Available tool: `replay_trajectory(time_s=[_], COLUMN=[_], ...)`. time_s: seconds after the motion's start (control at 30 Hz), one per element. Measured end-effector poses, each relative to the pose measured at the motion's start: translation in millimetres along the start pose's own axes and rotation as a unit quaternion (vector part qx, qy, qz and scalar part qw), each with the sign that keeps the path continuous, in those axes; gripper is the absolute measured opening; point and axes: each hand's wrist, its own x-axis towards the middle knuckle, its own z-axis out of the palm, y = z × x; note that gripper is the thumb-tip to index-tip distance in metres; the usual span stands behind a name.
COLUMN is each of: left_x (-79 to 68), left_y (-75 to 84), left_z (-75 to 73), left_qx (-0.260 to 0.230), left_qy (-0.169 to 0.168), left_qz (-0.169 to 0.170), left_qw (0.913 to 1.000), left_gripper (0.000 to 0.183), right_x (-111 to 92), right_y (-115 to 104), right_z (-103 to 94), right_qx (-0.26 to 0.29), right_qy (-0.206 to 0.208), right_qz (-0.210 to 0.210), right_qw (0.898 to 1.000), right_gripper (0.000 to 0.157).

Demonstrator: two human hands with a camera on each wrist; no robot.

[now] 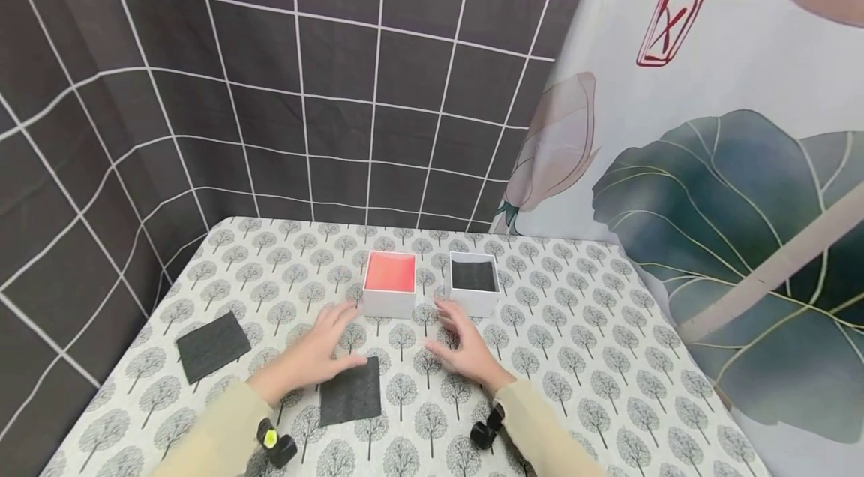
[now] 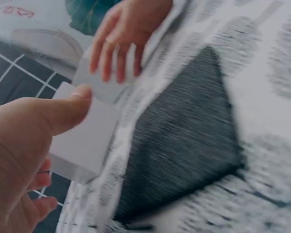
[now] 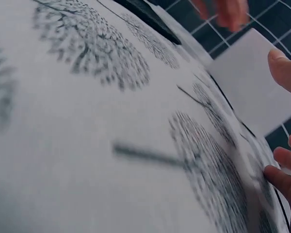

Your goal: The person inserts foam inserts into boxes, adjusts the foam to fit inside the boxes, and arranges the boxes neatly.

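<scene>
My left hand (image 1: 312, 357) hovers over the table with fingers spread, holding nothing, just in front of a white box (image 1: 389, 304) with a red square piece (image 1: 391, 271) inside. Below its thumb lies a flat dark grey square piece (image 1: 351, 394), perhaps cloth, seen large but blurred in the left wrist view (image 2: 184, 136). My right hand (image 1: 466, 348), also empty with loosely bent fingers, is close in front of a second white box (image 1: 483, 304) that holds a dark piece (image 1: 474, 276). Whether its fingertips touch that box, I cannot tell.
Another dark grey square piece (image 1: 213, 346) lies at the table's left side. A tree-print cloth (image 1: 574, 402) covers the table. Behind hangs a dark curtain (image 1: 337, 102) with white grid lines; a lotus-print curtain (image 1: 742, 222) hangs at the right.
</scene>
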Motion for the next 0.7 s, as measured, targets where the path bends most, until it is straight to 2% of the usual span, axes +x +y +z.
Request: replay_trajectory(time_s=[0.17,0.27,0.33,0.43,0.53,0.7], left_x=[-22.2,-32.3,-37.4,-41.8,-44.0,-46.7], left_y=[0.6,2.0,2.9,4.2,5.1,7.1], left_z=[4.3,6.7,8.6,11.1,13.5,16.6], left_qx=[0.011,0.003,0.006,0.015,0.03,0.043], left_qy=[-0.057,-0.071,-0.073,-0.067,-0.064,-0.074], left_qz=[-0.032,-0.027,-0.017,-0.007,-0.002,0.0], left_qw=[0.9978,0.9972,0.9972,0.9976,0.9975,0.9963], left_gripper=[0.077,0.079,0.083,0.088,0.092,0.096], right_x=[-14.4,-20.0,-21.9,-23.0,-22.2,-19.3], right_y=[0.7,-6.0,-9.8,-10.9,1.9,26.8], right_z=[-16.3,-26.5,-33.1,-42.2,-47.5,-51.9], right_qx=[-0.01,0.004,0.014,0.032,0.05,0.044], right_qy=[0.044,0.078,0.102,0.134,0.157,0.199], right_qz=[-0.02,-0.037,-0.033,0.01,0.069,0.11], right_qw=[0.999,0.996,0.994,0.99,0.984,0.973], right_gripper=[0.057,0.048,0.045,0.046,0.048,0.05])
